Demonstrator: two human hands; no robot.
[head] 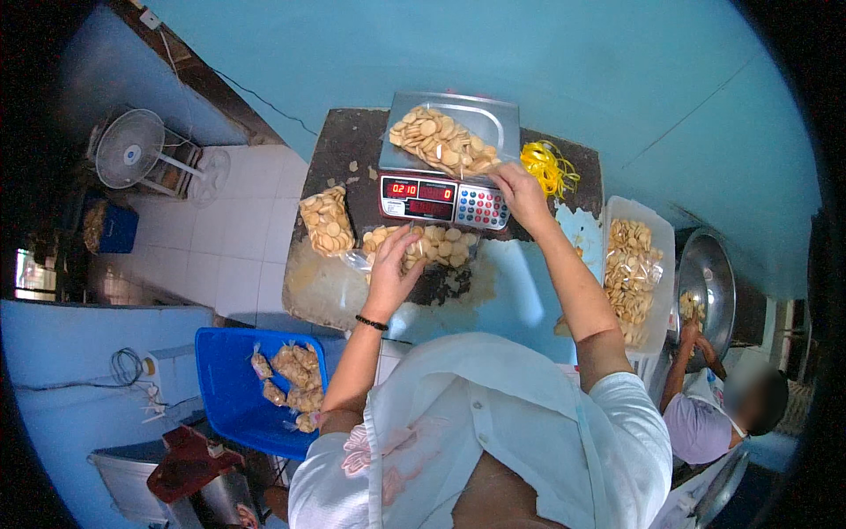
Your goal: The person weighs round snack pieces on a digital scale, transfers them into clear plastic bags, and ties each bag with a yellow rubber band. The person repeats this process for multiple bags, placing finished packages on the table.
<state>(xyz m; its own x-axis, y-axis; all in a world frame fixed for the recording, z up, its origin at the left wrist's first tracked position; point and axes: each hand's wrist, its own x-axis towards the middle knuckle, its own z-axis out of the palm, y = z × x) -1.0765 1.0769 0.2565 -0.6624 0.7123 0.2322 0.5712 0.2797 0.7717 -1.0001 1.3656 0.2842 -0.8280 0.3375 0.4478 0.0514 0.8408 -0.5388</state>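
A clear plastic bag of round crackers [444,142] lies on the metal pan of a digital scale [416,198] with lit red digits. The fingertips of my right hand [525,198] pinch the bag's near right end. My left hand [394,264] is over a second cracker bag [444,246], lying in front of the scale. Its thumb and fingers are apart, and it hides part of that bag. To the left, a third filled bag [327,221] rests on the worn table [509,291].
Yellow ribbon ties [547,168] lie right of the scale. A translucent tub of crackers [666,264] stands at the table's right. Beyond it, a person [700,416] reaches into a metal basin [720,284]. A blue bin [228,390] holds small filled bags; a fan [132,149] stands far left.
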